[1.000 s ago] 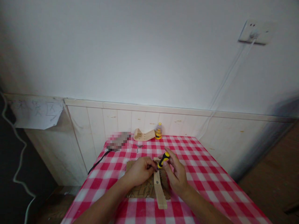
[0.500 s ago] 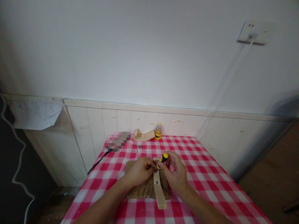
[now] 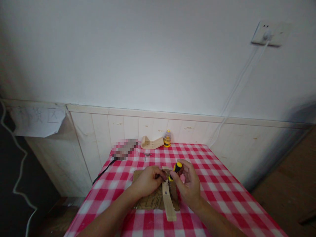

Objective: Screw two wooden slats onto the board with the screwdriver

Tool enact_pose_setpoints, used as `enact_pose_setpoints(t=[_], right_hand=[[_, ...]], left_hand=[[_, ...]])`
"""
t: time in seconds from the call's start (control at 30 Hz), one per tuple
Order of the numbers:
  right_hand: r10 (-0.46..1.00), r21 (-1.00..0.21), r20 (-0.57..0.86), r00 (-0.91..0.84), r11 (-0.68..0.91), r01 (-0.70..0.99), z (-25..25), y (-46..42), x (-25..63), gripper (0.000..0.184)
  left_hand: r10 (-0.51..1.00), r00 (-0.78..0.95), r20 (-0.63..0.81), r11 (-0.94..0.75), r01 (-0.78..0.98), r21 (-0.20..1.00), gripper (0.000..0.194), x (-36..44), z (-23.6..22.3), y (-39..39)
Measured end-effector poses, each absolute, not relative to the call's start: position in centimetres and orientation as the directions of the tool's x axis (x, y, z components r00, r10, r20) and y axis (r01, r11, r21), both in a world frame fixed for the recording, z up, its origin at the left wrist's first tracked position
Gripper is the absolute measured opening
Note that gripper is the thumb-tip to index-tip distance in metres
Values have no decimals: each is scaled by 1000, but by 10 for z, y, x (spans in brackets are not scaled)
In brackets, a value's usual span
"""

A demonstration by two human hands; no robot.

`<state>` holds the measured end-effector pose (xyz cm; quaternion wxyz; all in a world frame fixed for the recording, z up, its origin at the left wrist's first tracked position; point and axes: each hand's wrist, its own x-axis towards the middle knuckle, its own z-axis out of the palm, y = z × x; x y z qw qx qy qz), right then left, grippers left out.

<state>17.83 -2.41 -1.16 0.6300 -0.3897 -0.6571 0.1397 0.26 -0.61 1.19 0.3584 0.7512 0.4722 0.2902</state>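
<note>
An angled wooden piece [image 3: 168, 205] with a dark round spot near its middle lies lengthwise over a brown cardboard sheet [image 3: 149, 202]. My right hand [image 3: 190, 182] is closed on a short yellow-and-black screwdriver [image 3: 177, 167], its handle tilted up to the right and its lower end close to the wood. From the other side my left hand [image 3: 149, 180] reaches in, fingers pinched together at the wood's upper part beside the screwdriver's lower end. What lies between those fingertips is too small to make out.
Behind the hands are several loose screws [image 3: 147, 154], a curved wooden part [image 3: 151, 144] and a yellow-labelled bottle [image 3: 167, 139] by the wall. A pixelated object with a black strap [image 3: 103, 172] lies at the left edge of the checkered tablecloth [image 3: 209, 184].
My right hand and the screwdriver have shifted slightly to the right, and the handle leans further right. The left hand and the wooden piece stay almost where they were.
</note>
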Motion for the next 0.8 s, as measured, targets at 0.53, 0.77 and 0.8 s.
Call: enact_pose_setpoints(t=[0.53,0.77,0.8], right_hand=[[674,-622,732,-97,719,310,-16,-32,184,38],[679,-643,719,-151,731,229,-16,-34,186,43],[679,-647,718,-152,732,215,-16,-34,186,43]], left_hand=[[917,391,84,-291,507,811,26,3,21,-11],[920,385,68,-285,541,792,26,3,22,-11],[922,381,65,-283,549,786,26,3,22,-11]])
